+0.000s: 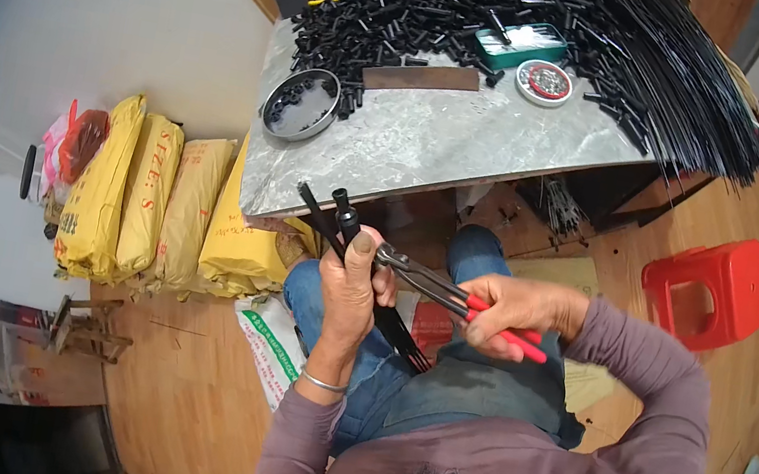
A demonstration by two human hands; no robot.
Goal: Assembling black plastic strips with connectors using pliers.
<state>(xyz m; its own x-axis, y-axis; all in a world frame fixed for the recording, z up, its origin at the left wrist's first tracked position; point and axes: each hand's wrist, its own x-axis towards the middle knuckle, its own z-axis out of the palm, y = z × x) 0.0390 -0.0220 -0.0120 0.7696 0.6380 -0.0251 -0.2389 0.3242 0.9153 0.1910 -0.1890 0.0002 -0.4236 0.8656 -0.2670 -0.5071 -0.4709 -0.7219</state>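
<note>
In my left hand (353,283) is a bundle of thin black rods (401,334), their far ends pointing up toward the table edge. A short black tubular fitting (345,216) stands up beside the thumb in the same grip. My right hand (513,316) is closed around the red handles of a pair of pliers (432,285). The pliers' dark jaws reach the fingers of my left hand and the fitting; whether they bite on anything is hidden. Both hands are above my lap, just in front of the table.
On the grey marbled table (395,148) lie a heap of black tubular parts (421,1), a sheaf of long black rods (692,79), a round pan (301,104), a green box (520,47) and a dish (543,83). Yellow sacks (148,196) stand left, a red stool (710,292) right.
</note>
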